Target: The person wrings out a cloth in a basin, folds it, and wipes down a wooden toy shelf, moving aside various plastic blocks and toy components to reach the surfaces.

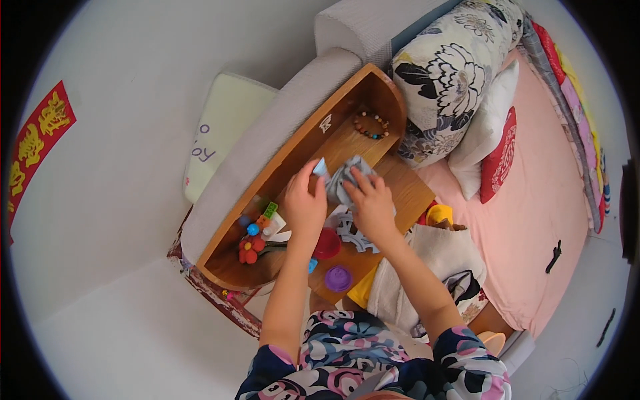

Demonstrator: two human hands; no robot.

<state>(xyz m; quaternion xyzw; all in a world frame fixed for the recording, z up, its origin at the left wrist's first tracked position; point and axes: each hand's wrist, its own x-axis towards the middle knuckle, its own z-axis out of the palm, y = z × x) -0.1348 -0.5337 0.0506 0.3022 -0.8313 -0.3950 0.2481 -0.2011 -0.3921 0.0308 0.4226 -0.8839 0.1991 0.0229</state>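
Observation:
My left hand (306,202) pinches a small light-blue piece (320,167) between thumb and fingers; its exact kind is unclear. Right beside it, my right hand (372,207) rests over a crumpled grey cloth (345,175), fingers spread on the fabric and partly hiding it. Both hands are above a wooden bedside shelf (405,175). Below them lie a grey toothed plastic piece (357,235), a dark red round dish (327,243) and a purple round cup or lid (339,278).
At the shelf's far end lies a beaded bracelet (371,126). A red felt flower (251,249), a blue ball (253,229) and a green block (270,210) crowd its near-left corner. A beige cloth (430,260) hangs at right, by the pink bed sheet (540,200) and a floral pillow (450,75).

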